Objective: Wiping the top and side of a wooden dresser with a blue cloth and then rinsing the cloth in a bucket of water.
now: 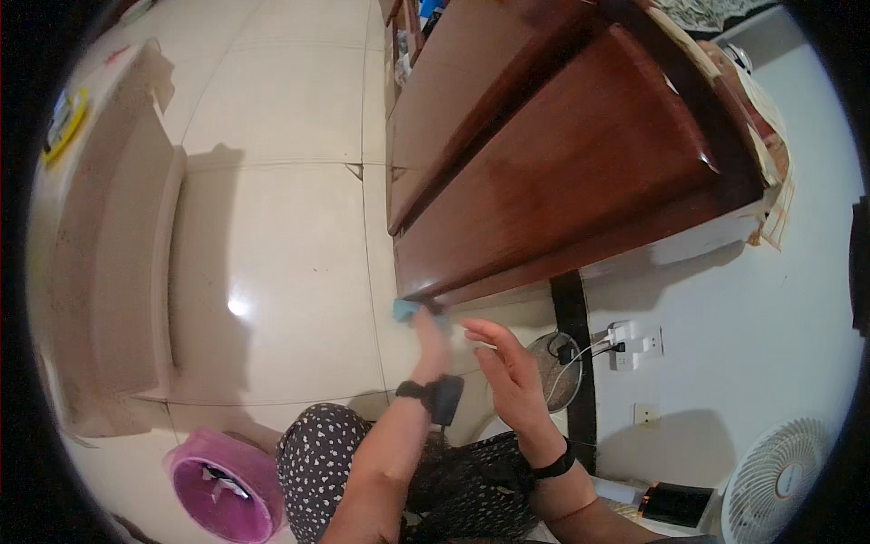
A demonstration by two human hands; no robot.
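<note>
Blue cloth [404, 310] in left fingers [425, 325] at cabinet [562, 172] bottom edge; floor [290, 290] stretches leftward.

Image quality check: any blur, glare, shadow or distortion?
Head view: left hand smeared, likely by motion, at the blue cloth; glare spot on the tiled floor; shadow on the white wall beside the reddish-brown cabinet; fisheye distortion, black rim.
</note>
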